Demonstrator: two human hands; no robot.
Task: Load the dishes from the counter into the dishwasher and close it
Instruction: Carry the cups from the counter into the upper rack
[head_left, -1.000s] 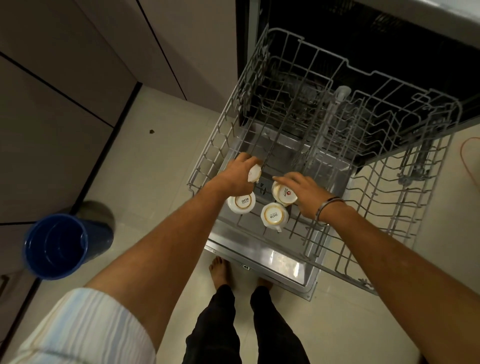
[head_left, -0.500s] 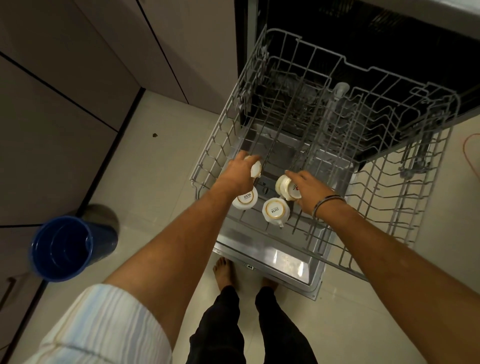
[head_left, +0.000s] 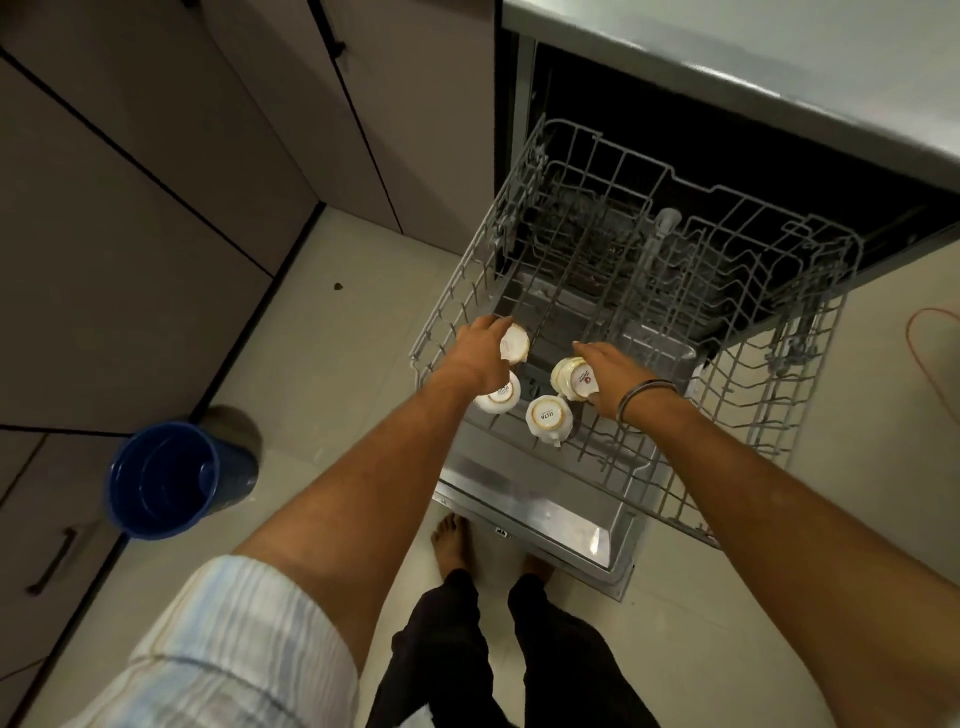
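The person stands barefoot at the lowered dishwasher door (head_left: 540, 512), both arms extended over the pulled-out upper rack (head_left: 737, 395). Two white cups (head_left: 548, 418) sit base-up at the rack's near-left corner, inverted presumably so that water drains off. The left hand (head_left: 480, 358) curls its fingers around a third cup (head_left: 514, 344), tilted on its side just beyond those two, apparently to seat it between the tines. The right hand (head_left: 613, 376) grips a fourth cup (head_left: 574, 382), also tilted, its marked base toward the camera, just right of the seated pair. Beyond the hands the rack holds nothing visible. The dishwasher cavity (head_left: 675, 171) under the counter (head_left: 779, 62) is too dark to read.
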